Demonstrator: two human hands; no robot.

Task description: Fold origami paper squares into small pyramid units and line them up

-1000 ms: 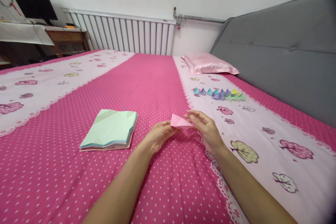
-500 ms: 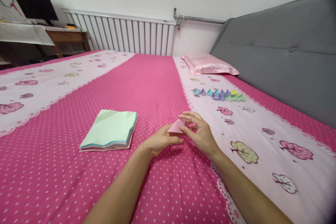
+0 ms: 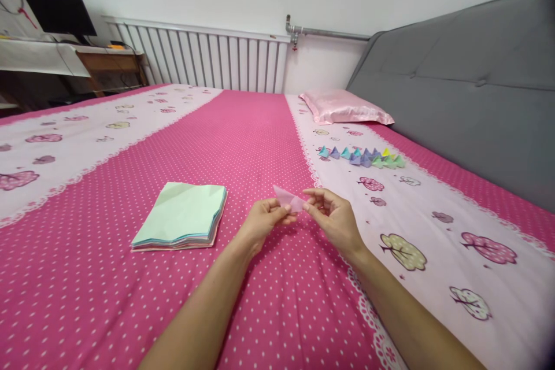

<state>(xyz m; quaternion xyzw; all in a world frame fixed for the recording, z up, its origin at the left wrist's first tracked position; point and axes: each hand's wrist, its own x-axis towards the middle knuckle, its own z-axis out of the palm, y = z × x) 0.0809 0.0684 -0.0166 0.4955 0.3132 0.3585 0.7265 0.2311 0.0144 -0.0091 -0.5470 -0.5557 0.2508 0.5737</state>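
Note:
A folded piece of pink paper (image 3: pixel 289 199) is held up between both hands, a little above the pink dotted bedspread. My left hand (image 3: pixel 265 221) pinches its lower left part between thumb and fingers. At the paper's right corner, my right hand (image 3: pixel 333 217) is closed, thumb against fingertips. One pointed end of the paper sticks up to the left. To the left on the bed lies a stack of square coloured paper (image 3: pixel 180 214), pale green on top. Several small folded paper pieces (image 3: pixel 359 156) in blue, purple, green and yellow stand in rows at the right.
A pink pillow (image 3: pixel 347 106) lies at the far right, by the grey padded headboard (image 3: pixel 459 81). Behind the bed is a white radiator (image 3: pixel 208 58) with a pipe. At the back left a desk (image 3: pixel 108 60) carries a black monitor (image 3: pixel 56 7).
The pink paper has been turned, from a triangle with its wide side down to a slanting shape with a point up left. My left fingers have shifted from beneath it to a pinch.

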